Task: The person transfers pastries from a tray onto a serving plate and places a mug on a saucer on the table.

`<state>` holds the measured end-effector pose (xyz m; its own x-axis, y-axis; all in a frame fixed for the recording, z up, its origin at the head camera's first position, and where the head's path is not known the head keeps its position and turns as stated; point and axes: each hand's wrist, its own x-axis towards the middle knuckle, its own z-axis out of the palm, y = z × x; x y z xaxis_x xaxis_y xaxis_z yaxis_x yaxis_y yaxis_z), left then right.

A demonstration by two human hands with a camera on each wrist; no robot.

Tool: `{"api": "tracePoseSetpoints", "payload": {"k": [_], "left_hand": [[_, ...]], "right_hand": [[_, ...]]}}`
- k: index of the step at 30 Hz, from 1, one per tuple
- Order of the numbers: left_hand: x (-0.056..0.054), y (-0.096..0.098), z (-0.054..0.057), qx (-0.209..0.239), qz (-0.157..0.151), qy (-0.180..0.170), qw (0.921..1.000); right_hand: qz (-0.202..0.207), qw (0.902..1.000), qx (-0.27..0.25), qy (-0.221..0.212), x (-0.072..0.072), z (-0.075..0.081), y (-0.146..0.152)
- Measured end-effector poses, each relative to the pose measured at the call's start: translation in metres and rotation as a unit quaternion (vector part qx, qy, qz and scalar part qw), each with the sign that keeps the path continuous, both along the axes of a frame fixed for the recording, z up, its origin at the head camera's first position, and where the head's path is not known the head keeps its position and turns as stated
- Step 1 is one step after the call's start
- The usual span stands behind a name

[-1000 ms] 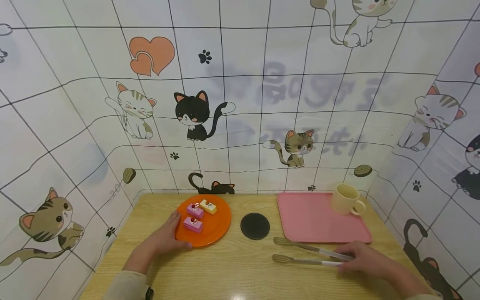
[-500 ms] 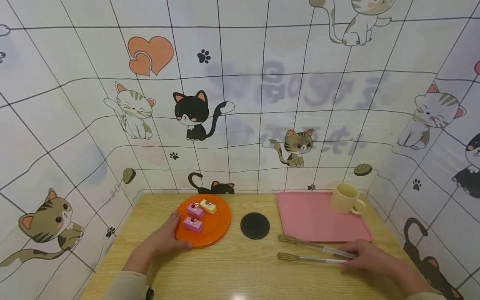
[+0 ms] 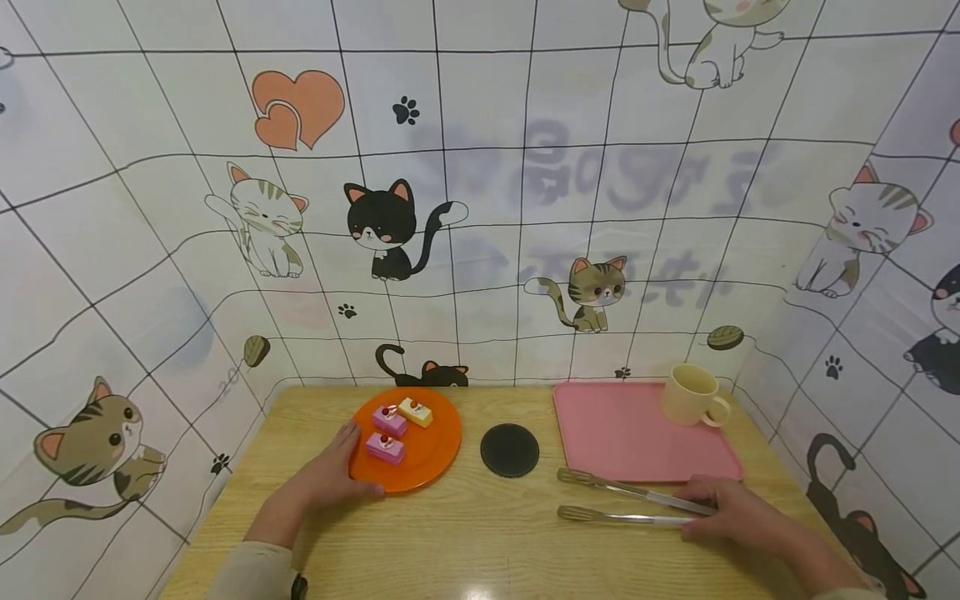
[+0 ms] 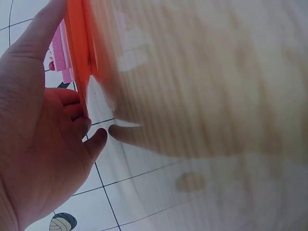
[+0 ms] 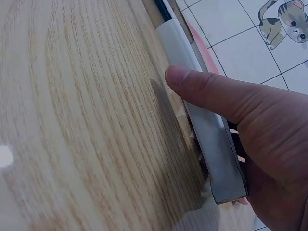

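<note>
My left hand [image 3: 330, 477] holds the left rim of an orange plate [image 3: 431, 454], thumb at the front edge and fingers along the side. On the plate sit two pink toy cake slices [image 3: 386, 449] and a yellow cake slice [image 3: 415, 412], each with a red topping. A pair of tongs [image 3: 622, 518] with white handles lies in my right hand [image 3: 738, 512], arms spread apart and tips pointing left. In the right wrist view, the thumb [image 5: 197, 84] lies along the white handle [image 5: 207, 134]; the other fingers are mostly hidden behind it.
A round black coaster [image 3: 510, 451] lies between the plate and a pink tray [image 3: 637, 446]. On the tray's back right corner stands a yellow mug [image 3: 688, 396], handle to the right. Cat-print curtains [image 3: 487, 192] enclose the wooden table [image 3: 450, 550] at the back and sides.
My right hand and the tongs have shifted slightly right, mostly in the first half second. The left hand and plate stay put.
</note>
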<state>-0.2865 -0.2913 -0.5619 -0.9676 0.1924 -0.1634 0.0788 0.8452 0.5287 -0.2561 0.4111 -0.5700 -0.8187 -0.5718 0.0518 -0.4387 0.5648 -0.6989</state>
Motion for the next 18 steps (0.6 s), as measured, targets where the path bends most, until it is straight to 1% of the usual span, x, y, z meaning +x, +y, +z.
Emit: {"api": "tracePoseSetpoints", "payload": {"k": [4, 11, 18], "left_hand": [[0.0004, 0.0004, 0.0006, 0.002, 0.001, -0.001, 1.0000], [-0.0003, 0.0000, -0.0005, -0.001, 0.000, -0.001, 1.0000], [0.0001, -0.0001, -0.0006, 0.001, 0.003, -0.001, 1.0000]], "right_hand": [[-0.009, 0.9999, -0.001, 0.009, 0.0007, -0.0025, -0.0002], [-0.036, 0.9992, 0.013, -0.013, 0.0030, -0.0020, -0.0008], [-0.049, 0.9981, 0.020, -0.031, 0.0031, -0.0025, -0.0012]]}}
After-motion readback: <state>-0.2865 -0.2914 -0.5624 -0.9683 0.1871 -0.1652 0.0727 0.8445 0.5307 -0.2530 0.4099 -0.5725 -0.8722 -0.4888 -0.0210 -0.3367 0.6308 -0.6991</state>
